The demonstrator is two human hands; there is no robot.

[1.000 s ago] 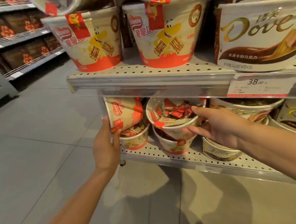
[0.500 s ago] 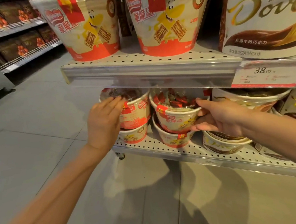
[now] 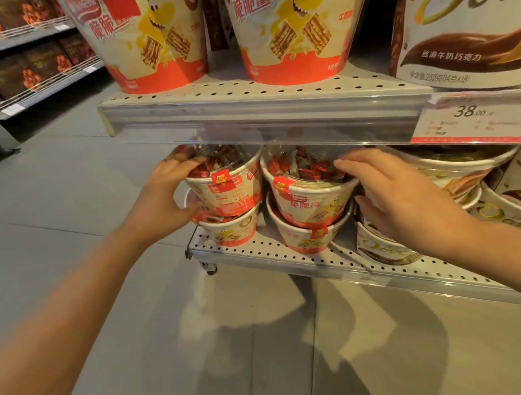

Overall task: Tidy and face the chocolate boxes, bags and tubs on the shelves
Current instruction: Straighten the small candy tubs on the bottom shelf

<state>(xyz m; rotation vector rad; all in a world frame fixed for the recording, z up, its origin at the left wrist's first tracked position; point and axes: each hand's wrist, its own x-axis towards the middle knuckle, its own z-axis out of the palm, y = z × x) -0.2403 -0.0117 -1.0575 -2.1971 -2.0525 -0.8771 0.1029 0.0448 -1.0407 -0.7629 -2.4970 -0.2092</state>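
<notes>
On the lower shelf two stacks of red-and-cream wafer tubs stand side by side. My left hand grips the upper left tub, fingers over its clear lid and thumb under its base; it sits upright on the lower left tub. My right hand rests on the right rim of the upper right tub, fingers fairly straight across the lid, thumb beside the tub. That tub sits in the lower right tub.
Cream Dove tubs are stacked just right of my right hand. The upper shelf overhangs closely, holding large wafer tubs and a Dove tub, with a 38.00 price tag. Grey floor lies left and below; dark boxes fill far shelves.
The upper left tub went from tipped on its side to upright on its stack, and my left hand now wraps it. My right hand slid from the tub's side onto its lid rim.
</notes>
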